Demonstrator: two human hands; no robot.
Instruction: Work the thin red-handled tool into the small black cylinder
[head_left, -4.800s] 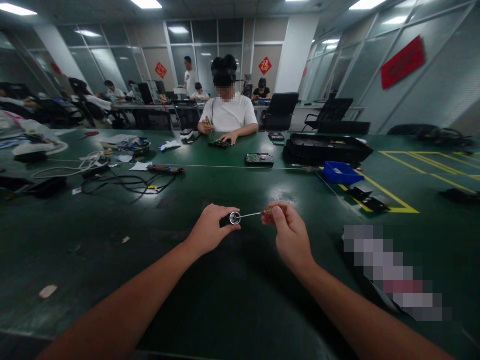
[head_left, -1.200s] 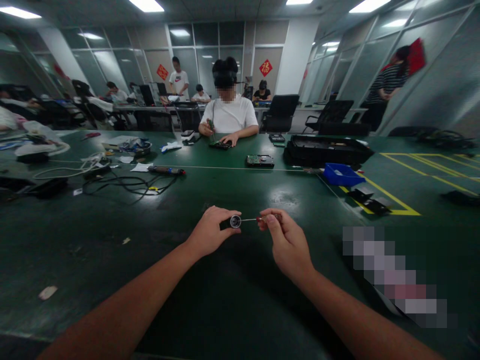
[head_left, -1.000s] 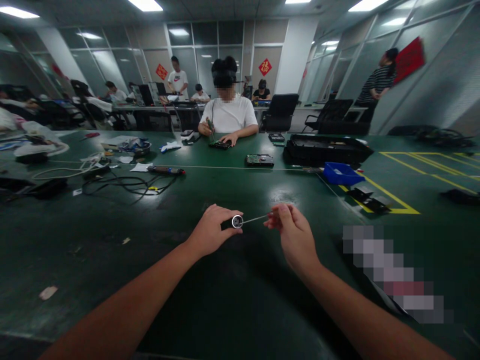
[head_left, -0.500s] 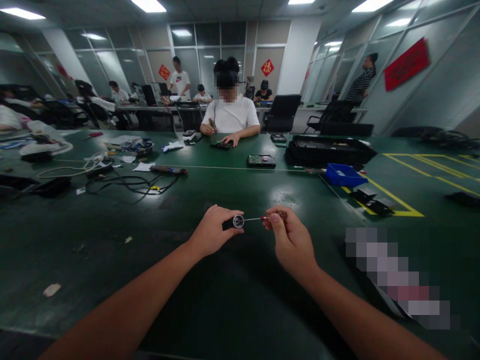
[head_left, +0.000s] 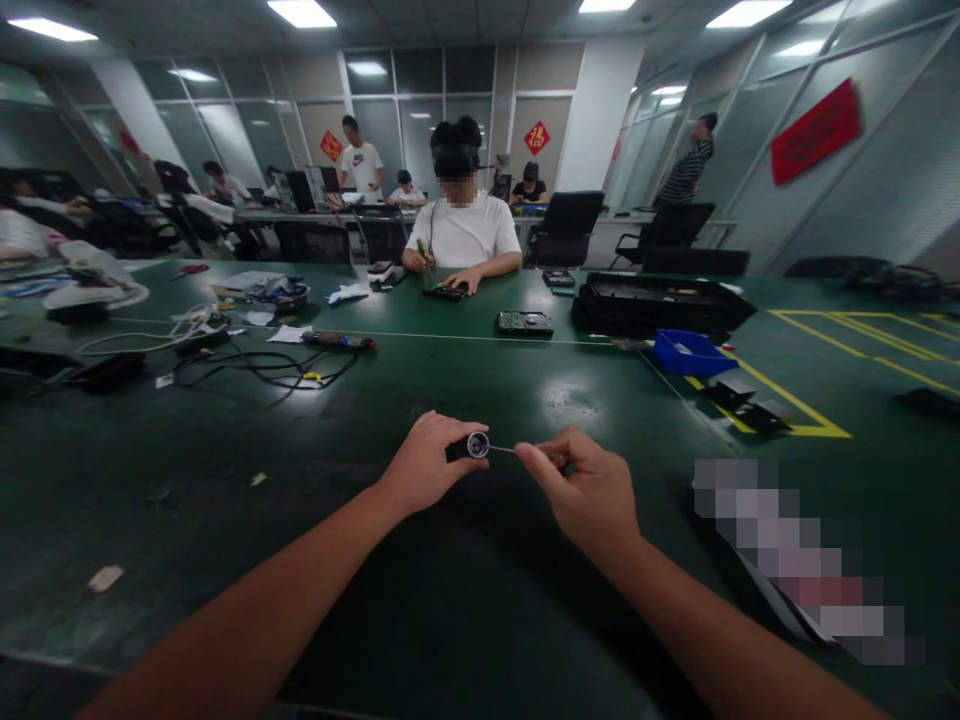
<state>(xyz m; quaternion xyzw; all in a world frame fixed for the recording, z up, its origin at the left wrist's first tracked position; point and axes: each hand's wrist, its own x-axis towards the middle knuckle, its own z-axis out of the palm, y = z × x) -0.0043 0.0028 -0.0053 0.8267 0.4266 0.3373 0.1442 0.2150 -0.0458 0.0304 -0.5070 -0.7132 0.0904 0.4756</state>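
Both forearms enter from the lower corners and converge at centre, raised over the desk (head_left: 465, 620). Left hand (head_left: 426, 462): thumb and forefinger spread apart in a C-shaped grip, back of hand visible. Right hand (head_left: 589, 485): fingers curled, thumb extended leftward in a pinch. Both wrists bent slightly inward. The hands are apart, facing each other.

From my remote seat it looked like an electronics workshop set up in an office. A green-topped table (head_left: 337, 420) filled the foreground, a hard drive (head_left: 525, 322) and a black casing (head_left: 664, 305) toward one o'clock, cables (head_left: 255, 368) toward ten. Beyond, at twelve, I saw swivel chairs (head_left: 566, 228), seated people and glass partitions (head_left: 421, 128) under ceiling panel lights (head_left: 302, 13).
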